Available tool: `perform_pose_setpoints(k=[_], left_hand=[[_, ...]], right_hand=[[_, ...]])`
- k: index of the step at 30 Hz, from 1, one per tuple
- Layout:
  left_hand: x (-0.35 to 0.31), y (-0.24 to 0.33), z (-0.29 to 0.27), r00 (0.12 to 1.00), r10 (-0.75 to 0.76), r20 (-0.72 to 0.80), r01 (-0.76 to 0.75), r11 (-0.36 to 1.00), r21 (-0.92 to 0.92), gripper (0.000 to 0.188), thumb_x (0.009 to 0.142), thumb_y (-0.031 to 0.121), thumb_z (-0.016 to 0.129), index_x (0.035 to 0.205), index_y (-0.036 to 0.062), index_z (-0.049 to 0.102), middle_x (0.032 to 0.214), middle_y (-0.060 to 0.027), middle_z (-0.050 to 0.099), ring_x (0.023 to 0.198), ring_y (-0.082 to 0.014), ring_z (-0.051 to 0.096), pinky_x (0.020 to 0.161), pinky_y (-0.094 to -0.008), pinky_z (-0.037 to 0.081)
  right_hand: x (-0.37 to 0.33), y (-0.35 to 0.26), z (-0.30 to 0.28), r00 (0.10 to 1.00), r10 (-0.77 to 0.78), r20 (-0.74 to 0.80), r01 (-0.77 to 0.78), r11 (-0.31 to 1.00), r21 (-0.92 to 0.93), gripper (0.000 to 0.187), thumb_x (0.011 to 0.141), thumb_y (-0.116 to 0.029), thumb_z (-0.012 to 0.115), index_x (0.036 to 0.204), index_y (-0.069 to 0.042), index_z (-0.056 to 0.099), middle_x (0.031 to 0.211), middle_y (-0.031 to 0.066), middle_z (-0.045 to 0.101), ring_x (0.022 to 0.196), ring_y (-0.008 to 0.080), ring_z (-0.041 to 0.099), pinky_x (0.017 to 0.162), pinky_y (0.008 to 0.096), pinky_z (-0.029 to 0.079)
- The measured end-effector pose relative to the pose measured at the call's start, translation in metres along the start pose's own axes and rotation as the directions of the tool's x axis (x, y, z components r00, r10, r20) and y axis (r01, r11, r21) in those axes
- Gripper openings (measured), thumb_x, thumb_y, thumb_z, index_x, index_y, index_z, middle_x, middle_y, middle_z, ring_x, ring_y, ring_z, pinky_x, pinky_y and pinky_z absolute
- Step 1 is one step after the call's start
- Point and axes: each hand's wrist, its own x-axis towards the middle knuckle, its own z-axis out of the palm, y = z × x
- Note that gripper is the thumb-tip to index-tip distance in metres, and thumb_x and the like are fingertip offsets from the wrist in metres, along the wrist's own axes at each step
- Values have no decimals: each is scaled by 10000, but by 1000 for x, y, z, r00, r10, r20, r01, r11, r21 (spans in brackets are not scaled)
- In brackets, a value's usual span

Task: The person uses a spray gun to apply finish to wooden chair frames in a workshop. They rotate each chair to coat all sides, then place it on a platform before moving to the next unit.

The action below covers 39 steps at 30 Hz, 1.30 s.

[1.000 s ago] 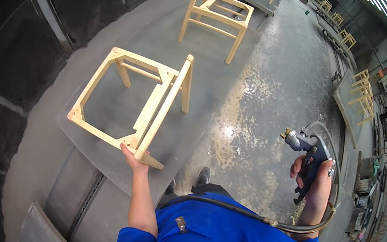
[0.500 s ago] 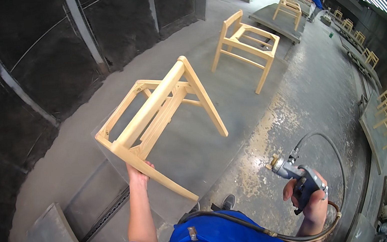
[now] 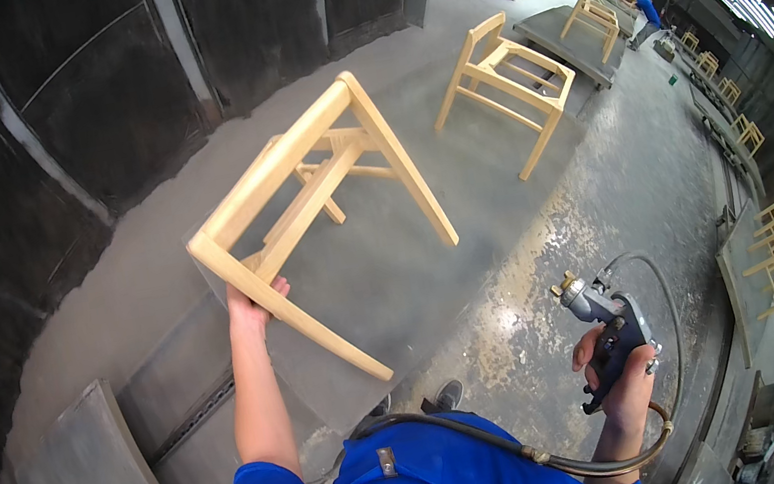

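Observation:
A pale wooden chair frame (image 3: 294, 167) without a seat stands tilted over a grey flat board in front of me. My left hand (image 3: 253, 304) is under it near the corner where the near leg meets the rail, its fingers partly hidden behind the wood. Off to the right, my right hand (image 3: 618, 370) is wrapped round the handle of a spray gun (image 3: 612, 323), whose brass-coloured nozzle end points up and to the left. A hose (image 3: 674, 338) loops from the gun and passes across my blue shirt.
Another chair frame (image 3: 509, 86) stands farther along the board (image 3: 436, 295). A further chair (image 3: 593, 19) sits on a platform beyond, near a person in blue (image 3: 646, 10). Several chairs line the right side. Dark panels (image 3: 253, 35) form the left wall.
The near chair frame has turned and tipped, its top rail rising and its seat frame swinging behind it. My left hand has moved up and left with it; the spray gun has shifted slightly right.

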Motion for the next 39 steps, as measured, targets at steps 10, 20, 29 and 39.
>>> perform_pose_setpoints(k=[10,20,29,39], left_hand=[[67,14,-45,977,-106,-187,116,992,45,506,855,617,659,967,126,609,764,13,553,639,-132,535,801,-349,451],[74,11,-33,995,-61,79,73,984,-164,403,917,488,648,984,91,648,843,-3,666,814,-166,699,657,-390,610],[68,11,-10,972,101,212,-56,977,-206,602,1002,543,463,1428,119,492,1372,-146,559,1228,-391,578,998,-580,518],[19,-28,-8,942,306,141,-297,952,-78,597,1019,471,384,1372,18,547,1344,-139,595,1211,-327,591,1020,-464,500]], right_hand=[[-14,20,23,931,253,262,-262,965,-2,805,908,-675,612,1315,19,572,795,134,680,499,54,480,440,206,347],[-34,19,41,997,73,-29,-74,997,-36,845,902,-704,592,1311,34,549,798,137,679,514,50,488,452,202,356],[-53,-5,56,992,38,-119,-48,996,-80,713,954,-583,612,1349,7,545,811,110,678,541,46,486,479,207,371],[-40,13,31,842,390,-374,-432,901,-33,518,1049,-508,484,1248,-39,579,803,40,658,616,57,552,478,199,383]])
